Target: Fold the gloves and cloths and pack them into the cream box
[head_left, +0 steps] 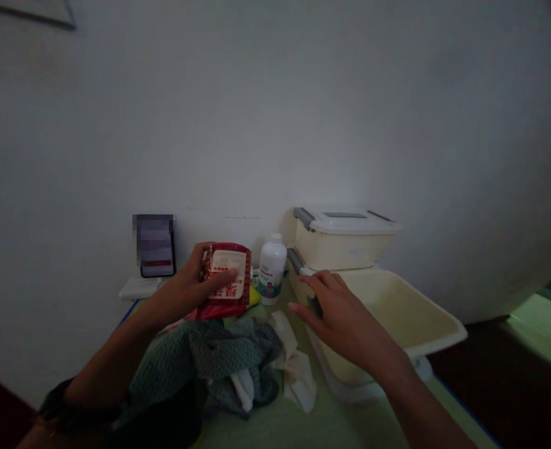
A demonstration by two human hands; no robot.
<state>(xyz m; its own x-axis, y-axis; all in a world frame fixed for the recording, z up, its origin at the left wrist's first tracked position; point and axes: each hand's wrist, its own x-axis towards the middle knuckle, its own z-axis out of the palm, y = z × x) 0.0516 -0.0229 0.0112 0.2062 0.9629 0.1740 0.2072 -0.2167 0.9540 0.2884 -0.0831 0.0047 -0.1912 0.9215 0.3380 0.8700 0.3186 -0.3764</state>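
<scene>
My left hand point(195, 279) is closed around a red plastic packet point(233, 257) with a white label and red characters, its thumb lying across the front. The packet is raised above a crumpled grey-green knitted cloth point(229, 343). My right hand point(334, 312) hovers at the left side of an open cream storage box point(416, 305), fingers apart and nothing visibly held. A dark grey latch shows partly behind its fingers; whether they touch it I cannot tell. Between the hands stands a white bottle point(272, 265) with a green-edged label.
A lidded cream box point(345, 249) with grey latches sits behind the open one, against the wall. A phone point(158, 252) leans on the wall at left, by a white flat item point(138, 288). Crumpled pale cloth or paper point(298, 377) lies on the green tabletop point(257, 433).
</scene>
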